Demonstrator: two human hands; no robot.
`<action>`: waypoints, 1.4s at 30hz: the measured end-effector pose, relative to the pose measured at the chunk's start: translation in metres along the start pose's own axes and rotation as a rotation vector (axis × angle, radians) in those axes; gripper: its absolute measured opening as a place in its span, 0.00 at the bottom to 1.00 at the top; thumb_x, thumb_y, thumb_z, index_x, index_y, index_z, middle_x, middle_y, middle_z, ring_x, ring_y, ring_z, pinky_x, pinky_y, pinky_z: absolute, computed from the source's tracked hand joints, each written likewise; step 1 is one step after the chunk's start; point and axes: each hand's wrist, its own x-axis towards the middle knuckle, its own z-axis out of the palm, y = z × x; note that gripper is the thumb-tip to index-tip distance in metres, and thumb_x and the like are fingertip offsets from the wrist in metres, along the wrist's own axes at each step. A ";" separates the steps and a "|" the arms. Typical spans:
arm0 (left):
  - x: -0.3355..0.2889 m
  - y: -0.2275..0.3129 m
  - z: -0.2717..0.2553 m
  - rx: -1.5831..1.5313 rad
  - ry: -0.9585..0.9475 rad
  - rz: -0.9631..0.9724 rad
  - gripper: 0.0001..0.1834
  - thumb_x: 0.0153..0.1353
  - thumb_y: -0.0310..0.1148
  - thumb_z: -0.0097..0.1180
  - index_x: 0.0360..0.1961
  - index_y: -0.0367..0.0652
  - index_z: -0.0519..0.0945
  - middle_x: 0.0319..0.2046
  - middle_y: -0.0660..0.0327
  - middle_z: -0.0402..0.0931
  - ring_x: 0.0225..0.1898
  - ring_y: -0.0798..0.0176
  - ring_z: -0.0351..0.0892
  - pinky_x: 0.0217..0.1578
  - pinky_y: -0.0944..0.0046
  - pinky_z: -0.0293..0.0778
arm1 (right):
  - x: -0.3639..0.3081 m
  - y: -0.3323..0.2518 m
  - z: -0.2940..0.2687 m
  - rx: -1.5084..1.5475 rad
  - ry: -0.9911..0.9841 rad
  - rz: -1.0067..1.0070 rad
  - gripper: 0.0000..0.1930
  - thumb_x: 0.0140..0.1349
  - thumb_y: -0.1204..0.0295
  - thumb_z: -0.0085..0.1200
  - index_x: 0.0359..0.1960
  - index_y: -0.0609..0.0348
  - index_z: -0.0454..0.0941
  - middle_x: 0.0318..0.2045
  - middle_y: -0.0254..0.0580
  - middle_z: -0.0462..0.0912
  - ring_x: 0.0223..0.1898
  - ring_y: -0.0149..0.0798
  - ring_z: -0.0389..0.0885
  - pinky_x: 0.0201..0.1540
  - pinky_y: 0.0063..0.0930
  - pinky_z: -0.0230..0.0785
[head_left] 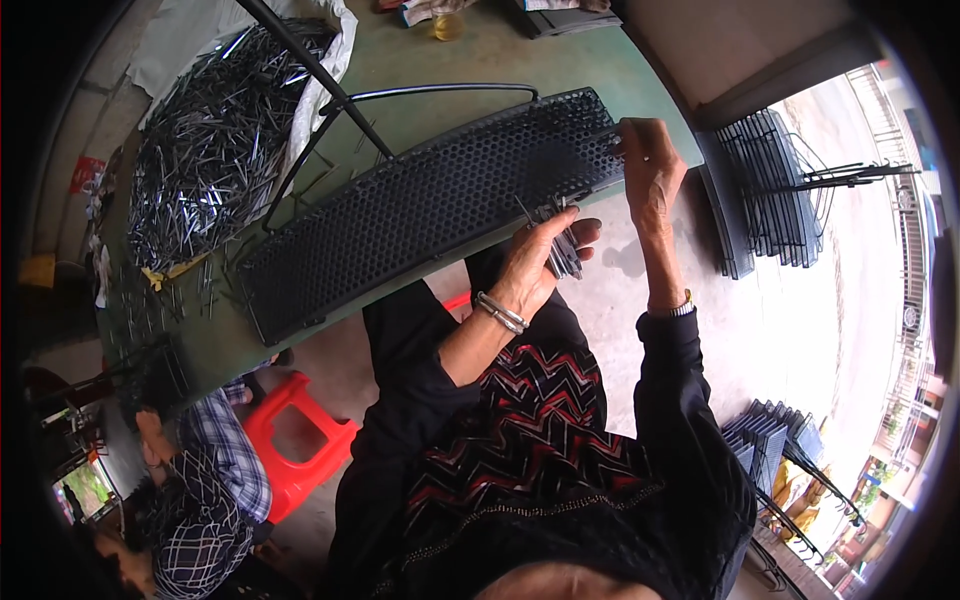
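A long black perforated metal panel (pixel 430 190) with a bent rod frame (pixel 440 90) lies slanted across the green table. My left hand (pixel 535 262) is closed around a bunch of thin metal strips (pixel 567 250), just below the panel's near edge toward its right end. At the panel's right end my right hand (pixel 653 165) is pinched, its fingertips close to the holes. What sits between those fingertips is too small to make out.
A white sack (pixel 335 75) full of dark metal strips stands at the far left of the table (pixel 470 60). Left of me are a red plastic stool (pixel 330 440) and another person in checked clothes (pixel 215 480). Black racks (pixel 775 190) stand stacked on the right.
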 end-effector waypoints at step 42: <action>-0.013 0.009 0.008 0.075 0.213 0.178 0.07 0.56 0.30 0.58 0.30 0.37 0.78 0.20 0.58 0.77 0.18 0.67 0.74 0.17 0.68 0.72 | 0.001 0.016 0.013 -0.135 0.061 -0.080 0.06 0.60 0.72 0.56 0.34 0.62 0.78 0.22 0.42 0.80 0.22 0.29 0.77 0.28 0.24 0.70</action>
